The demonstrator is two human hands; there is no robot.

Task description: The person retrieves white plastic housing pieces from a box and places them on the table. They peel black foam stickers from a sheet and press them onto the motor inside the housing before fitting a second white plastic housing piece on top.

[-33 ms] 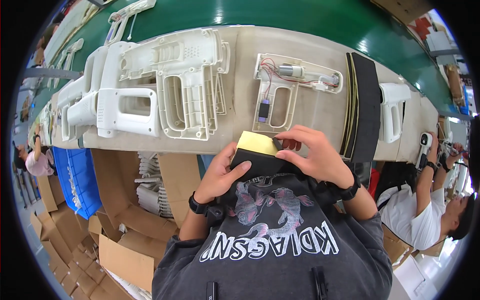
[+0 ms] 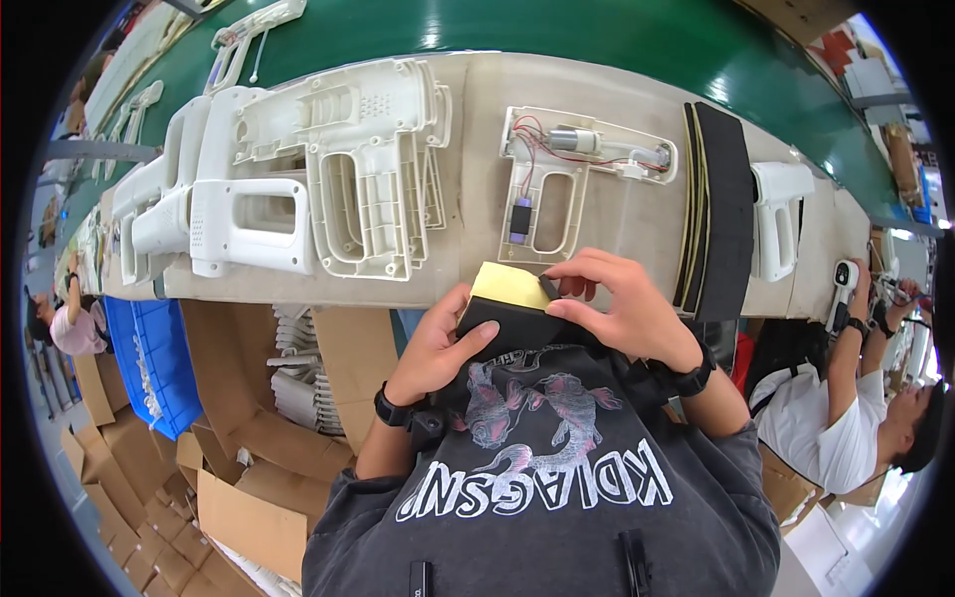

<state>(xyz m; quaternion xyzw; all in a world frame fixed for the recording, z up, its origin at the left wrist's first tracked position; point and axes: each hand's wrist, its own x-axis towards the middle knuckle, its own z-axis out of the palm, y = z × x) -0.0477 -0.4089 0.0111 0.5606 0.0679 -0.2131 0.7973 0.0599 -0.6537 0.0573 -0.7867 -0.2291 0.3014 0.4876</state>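
My left hand (image 2: 430, 350) grips a black foam sheet (image 2: 517, 320) close to my chest, its thumb lying across the front. The sheet's yellow backing paper (image 2: 505, 286) shows on top. At the sheet's right corner, my right hand (image 2: 629, 308) pinches a small black foam piece (image 2: 549, 288) between thumb and forefinger. Whether this piece is still joined to the sheet is hard to tell. Just beyond my hands lies an open white gun-shaped housing half (image 2: 661, 165), holding a motor (image 2: 574, 140), red wires and a purple battery with a black pad (image 2: 520, 220) around it.
Nested white housing halves (image 2: 373, 214) stand on the bench at left. Black foam sheets (image 2: 724, 214) are stacked at right, beside another white housing (image 2: 781, 219). A green belt (image 2: 557, 35) runs behind. Cartons (image 2: 234, 388) and a blue bin (image 2: 159, 368) sit below; a co-worker (image 2: 831, 428) is at right.
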